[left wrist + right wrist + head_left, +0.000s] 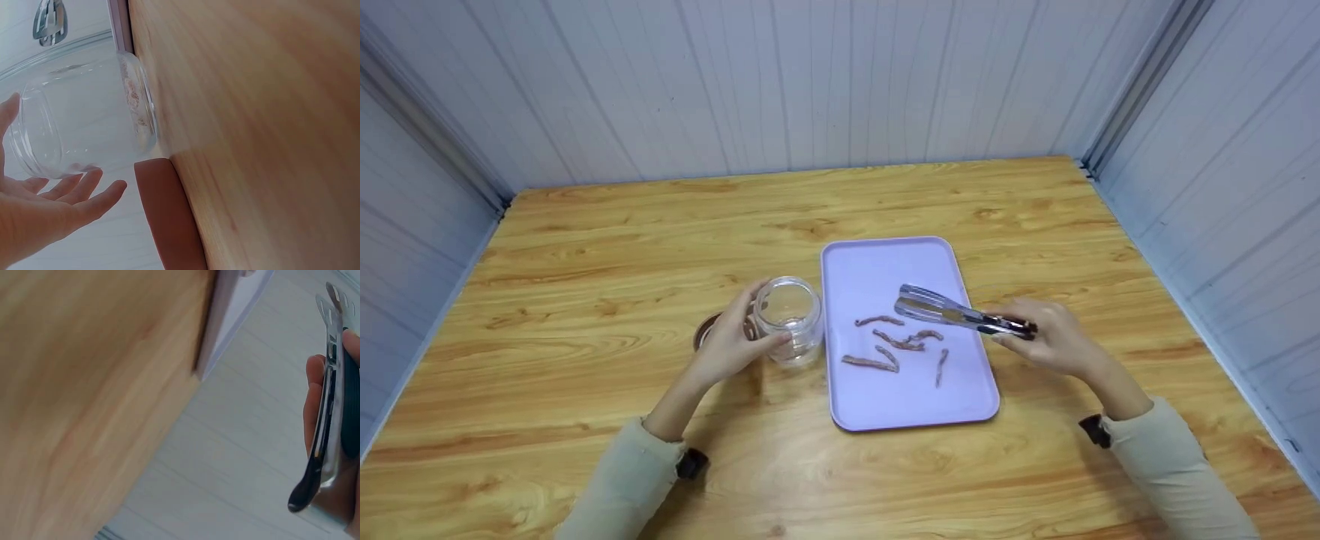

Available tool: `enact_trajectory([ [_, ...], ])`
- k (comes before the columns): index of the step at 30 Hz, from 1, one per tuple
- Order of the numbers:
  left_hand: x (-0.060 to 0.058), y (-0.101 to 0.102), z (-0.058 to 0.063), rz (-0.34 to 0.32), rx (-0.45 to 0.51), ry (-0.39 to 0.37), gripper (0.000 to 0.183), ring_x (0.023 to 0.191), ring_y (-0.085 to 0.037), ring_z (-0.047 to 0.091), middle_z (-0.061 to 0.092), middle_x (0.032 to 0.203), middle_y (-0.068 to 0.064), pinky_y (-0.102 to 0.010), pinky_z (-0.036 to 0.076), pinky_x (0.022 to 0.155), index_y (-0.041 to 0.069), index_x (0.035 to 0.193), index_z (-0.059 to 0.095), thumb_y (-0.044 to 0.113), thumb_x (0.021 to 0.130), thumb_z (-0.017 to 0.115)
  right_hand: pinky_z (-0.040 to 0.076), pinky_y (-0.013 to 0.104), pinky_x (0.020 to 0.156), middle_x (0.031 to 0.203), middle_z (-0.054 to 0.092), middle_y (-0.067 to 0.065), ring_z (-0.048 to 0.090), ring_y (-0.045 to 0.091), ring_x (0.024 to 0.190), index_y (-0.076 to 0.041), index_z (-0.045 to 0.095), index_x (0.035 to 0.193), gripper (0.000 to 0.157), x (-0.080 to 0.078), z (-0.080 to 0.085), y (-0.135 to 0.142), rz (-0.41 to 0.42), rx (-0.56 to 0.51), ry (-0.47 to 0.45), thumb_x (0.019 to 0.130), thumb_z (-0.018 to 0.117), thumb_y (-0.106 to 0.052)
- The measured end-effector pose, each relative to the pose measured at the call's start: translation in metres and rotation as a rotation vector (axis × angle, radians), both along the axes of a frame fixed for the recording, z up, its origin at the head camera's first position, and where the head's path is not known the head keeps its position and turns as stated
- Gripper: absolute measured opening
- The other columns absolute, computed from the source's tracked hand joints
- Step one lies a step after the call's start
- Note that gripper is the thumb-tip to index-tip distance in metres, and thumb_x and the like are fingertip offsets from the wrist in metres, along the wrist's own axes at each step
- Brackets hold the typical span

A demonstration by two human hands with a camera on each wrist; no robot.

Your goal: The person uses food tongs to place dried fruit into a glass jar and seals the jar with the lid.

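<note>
My left hand (727, 346) holds a clear, lidless jar (808, 346), thumb at its near side and fingers round the far side. The jar stands upright beside the tray; reddish marks show near its base in the left wrist view. Partly hidden under that hand lies a reddish-brown round lid (169, 216). Metal tongs (934, 307) with dark grips are in my right hand (1054, 337), their tips spread a little over the tray, with nothing between them. Below them, several thin, brown, twisted twig-like strips (870, 364) lie on the lilac tray (900, 405).
The wood-grain table (660, 225) carries the tray right of the middle, with the jar and lid at its left. Pale panel walls (810, 90) stand along the back and both sides. The tray has a low raised rim.
</note>
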State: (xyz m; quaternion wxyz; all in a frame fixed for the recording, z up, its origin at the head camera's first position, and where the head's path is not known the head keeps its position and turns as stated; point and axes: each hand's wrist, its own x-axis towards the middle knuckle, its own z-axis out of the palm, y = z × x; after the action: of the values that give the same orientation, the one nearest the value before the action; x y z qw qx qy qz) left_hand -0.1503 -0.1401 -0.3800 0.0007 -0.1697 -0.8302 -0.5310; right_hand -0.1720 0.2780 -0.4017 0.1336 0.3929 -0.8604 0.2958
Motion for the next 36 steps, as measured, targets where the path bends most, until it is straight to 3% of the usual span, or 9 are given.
enact_trajectory([
  [15,0.000,0.000,-0.001,-0.004,0.008,-0.002,0.074,0.103,-0.035,0.046,0.043,0.122,-0.024,-0.047,0.039,0.083,-0.004,0.133,0.030,0.007,0.073,0.072,0.040,0.024,0.050,0.084,0.062,0.001,0.047,0.006,0.061,-0.003,0.065,0.101,0.036,0.012,-0.012,0.038,-0.086,0.033,-0.046,0.066,0.073,0.000],
  [20,-0.001,-0.001,-0.002,-0.018,0.007,0.018,0.073,0.105,-0.035,0.045,0.043,0.122,-0.023,-0.048,0.040,0.083,-0.004,0.132,0.030,0.008,0.073,0.072,0.038,0.023,0.049,0.080,0.061,-0.004,0.045,0.005,0.058,-0.005,0.066,0.100,0.034,0.014,-0.016,0.046,-0.112,0.066,-0.073,0.067,0.074,-0.003],
  [27,-0.002,-0.001,-0.003,-0.009,-0.006,0.023,0.073,0.106,-0.033,0.044,0.043,0.122,-0.022,-0.044,0.039,0.084,-0.004,0.132,0.031,0.008,0.073,0.072,0.040,0.025,0.052,0.084,0.063,-0.001,0.046,0.005,0.060,-0.008,0.066,0.101,0.036,0.016,-0.020,0.049,-0.130,0.100,-0.107,0.066,0.075,-0.003],
  [34,-0.018,-0.009,-0.034,-0.006,0.015,0.040,0.078,0.107,-0.034,0.044,0.044,0.124,-0.015,-0.043,0.039,0.085,0.003,0.134,0.031,0.017,0.071,0.075,0.043,0.027,0.055,0.085,0.064,0.000,0.051,0.006,0.064,-0.007,0.066,0.099,0.034,0.015,-0.023,0.048,-0.136,0.131,-0.111,0.066,0.075,-0.004],
  [36,-0.019,-0.010,-0.036,-0.006,0.013,0.040,0.078,0.107,-0.035,0.044,0.044,0.124,-0.015,-0.043,0.039,0.085,0.003,0.134,0.031,0.018,0.071,0.075,0.043,0.028,0.055,0.084,0.064,0.000,0.051,0.007,0.065,-0.006,0.066,0.099,0.034,0.015,-0.024,0.048,-0.136,0.140,-0.105,0.066,0.075,-0.004],
])
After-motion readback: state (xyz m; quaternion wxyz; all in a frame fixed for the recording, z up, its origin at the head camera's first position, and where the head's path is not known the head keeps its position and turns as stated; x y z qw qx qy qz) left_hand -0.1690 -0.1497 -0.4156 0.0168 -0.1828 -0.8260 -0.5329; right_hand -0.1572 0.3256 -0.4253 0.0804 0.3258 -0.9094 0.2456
